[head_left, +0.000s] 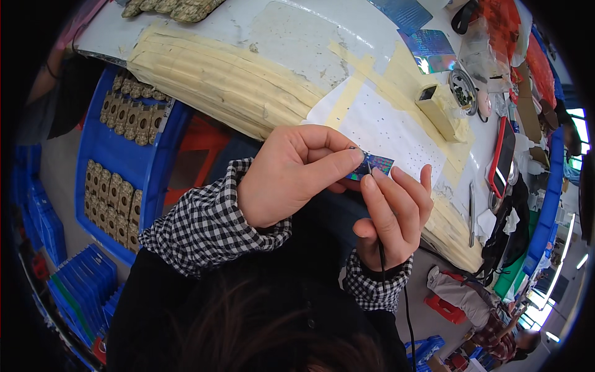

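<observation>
Looking down with the head view, I see the left hand point(304, 167) pinching a small shiny sheet point(381, 164) near the middle, thumb and fingers clamped on its left end, just off the near edge of the white paper point(365, 115). The right hand point(396, 208) hovers at the sheet's four o'clock, fingers loosely spread with the thumb apart from the forefinger; a fine metal point point(370, 166) shows at the forefinger's tip, but I cannot tell how firmly it is gripped. The way I judge it, that point is the main risk: with the sheet held up in the air and nothing visible backing its right end, a heavy push could bend it, scratch it or slip toward the left thumb. Toward one o'clock, the paper carries scattered dark specks, so a dragging cuff could smear or shift them. A thin dark strip point(382, 263) runs from the right palm over the cuff point(378, 282); if it is a cord, a tug could jerk the fingers. At four o'clock, silver tweezers point(471, 214) lie near the table edge point(447, 229), where an elbow might knock them off. The blue tray point(145, 180) at nine o'clock sits close to the left sleeve point(204, 217), so a careless swing could disturb its patterned pieces point(111, 192).
</observation>
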`<state>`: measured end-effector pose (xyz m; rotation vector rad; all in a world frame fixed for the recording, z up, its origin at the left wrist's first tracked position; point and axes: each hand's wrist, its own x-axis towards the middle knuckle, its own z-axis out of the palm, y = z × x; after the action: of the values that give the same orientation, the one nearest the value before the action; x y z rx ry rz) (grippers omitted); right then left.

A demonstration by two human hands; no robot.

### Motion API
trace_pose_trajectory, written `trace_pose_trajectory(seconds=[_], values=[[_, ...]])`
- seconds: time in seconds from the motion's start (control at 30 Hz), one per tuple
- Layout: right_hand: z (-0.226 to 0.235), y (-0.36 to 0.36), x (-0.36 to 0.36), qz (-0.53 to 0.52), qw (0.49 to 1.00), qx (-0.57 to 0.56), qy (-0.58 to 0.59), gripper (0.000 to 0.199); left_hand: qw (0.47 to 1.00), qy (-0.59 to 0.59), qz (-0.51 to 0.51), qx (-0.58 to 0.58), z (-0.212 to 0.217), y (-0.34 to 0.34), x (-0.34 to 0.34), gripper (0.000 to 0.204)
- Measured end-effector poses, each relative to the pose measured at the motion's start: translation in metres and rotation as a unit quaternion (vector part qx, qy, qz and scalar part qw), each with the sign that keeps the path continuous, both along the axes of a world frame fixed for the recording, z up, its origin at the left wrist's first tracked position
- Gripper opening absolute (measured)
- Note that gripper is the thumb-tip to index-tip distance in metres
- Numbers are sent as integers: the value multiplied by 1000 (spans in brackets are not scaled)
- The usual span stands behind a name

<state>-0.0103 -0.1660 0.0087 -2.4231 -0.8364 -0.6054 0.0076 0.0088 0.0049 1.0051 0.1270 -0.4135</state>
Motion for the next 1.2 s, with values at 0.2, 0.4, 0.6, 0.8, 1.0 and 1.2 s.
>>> trace_pose_trajectory(seconds=[0.2,0.4,0.6,0.8,1.0,1.2], values=[[-1,-1,-1,0,1000,5,-1,42,1000,0,-1,-4,0,0,0,14],[0,1,-1,-3,1000,-3,2,42,1000,-4,-2,5,0,0,0,15],[0,0,-1,1,1000,-3,3,41,1000,-4,-2,6,-1,0,0,15],[-1,-1,-1,1,1000,12,7,41,1000,0,2,5,2,0,0,15],[1,-10,-5,-31,999,29,1,44,1000,-3,-6,17,2,-1,1,18],[-7,-45,-11,-138,990,-3,-16,51,999,-4,-13,42,3,-1,1,18]])
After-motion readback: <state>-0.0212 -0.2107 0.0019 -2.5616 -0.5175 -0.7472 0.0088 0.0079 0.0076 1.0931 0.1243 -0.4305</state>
